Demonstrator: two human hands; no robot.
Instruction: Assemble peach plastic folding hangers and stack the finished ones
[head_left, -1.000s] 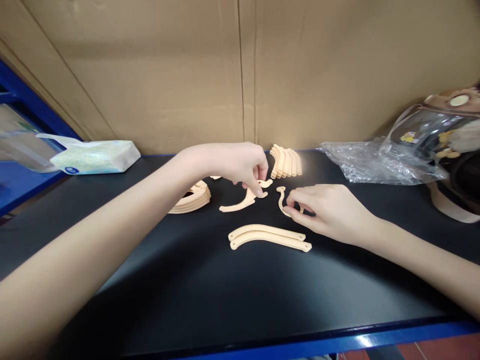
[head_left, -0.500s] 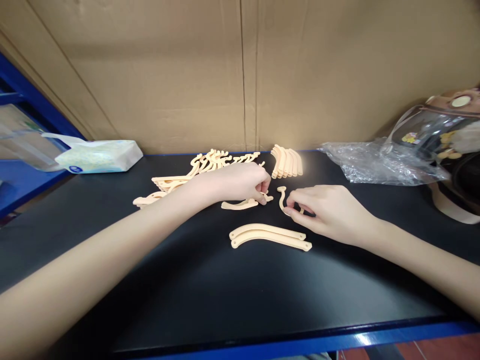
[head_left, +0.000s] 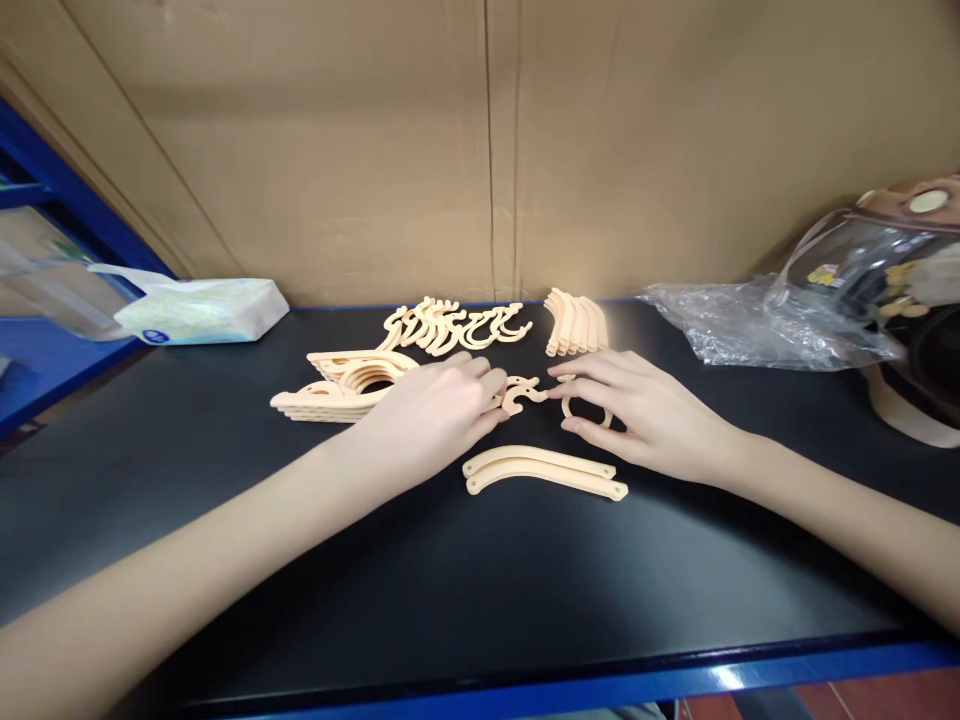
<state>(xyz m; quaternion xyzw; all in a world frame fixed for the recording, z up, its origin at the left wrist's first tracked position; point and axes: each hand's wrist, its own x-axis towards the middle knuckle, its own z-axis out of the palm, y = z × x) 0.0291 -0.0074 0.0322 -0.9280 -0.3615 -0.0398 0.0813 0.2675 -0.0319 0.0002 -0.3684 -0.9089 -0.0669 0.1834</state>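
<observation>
My left hand (head_left: 450,405) is closed, thumb and fingertips pinching the near end of a beige plastic piece with curved arms (head_left: 519,396) just above the black table. Opposite it, my right hand (head_left: 637,410) lies low with thumb and fingers spread apart. Under and between those fingers is a beige hanger hook (head_left: 566,408), partly hidden by them. One fingertip reaches close to the curved piece; whether it touches is unclear. In front of both hands lie two long, bent hanger arms (head_left: 544,470), side by side, with a hole at each end.
Stacked beige hanger parts (head_left: 322,402) sit beyond my left forearm. Several hooks (head_left: 431,325) and a row of curved arms (head_left: 576,322) lie at the back by the cardboard wall (head_left: 337,150). A tissue pack (head_left: 206,312) is left; a clear plastic bag (head_left: 750,325) and transparent container (head_left: 847,262) are right.
My left hand has drawn back to the left and nearer, bringing the curved piece along and uncovering the stack and hooks. My right hand's fingers have spread from a pinch around the hook.
</observation>
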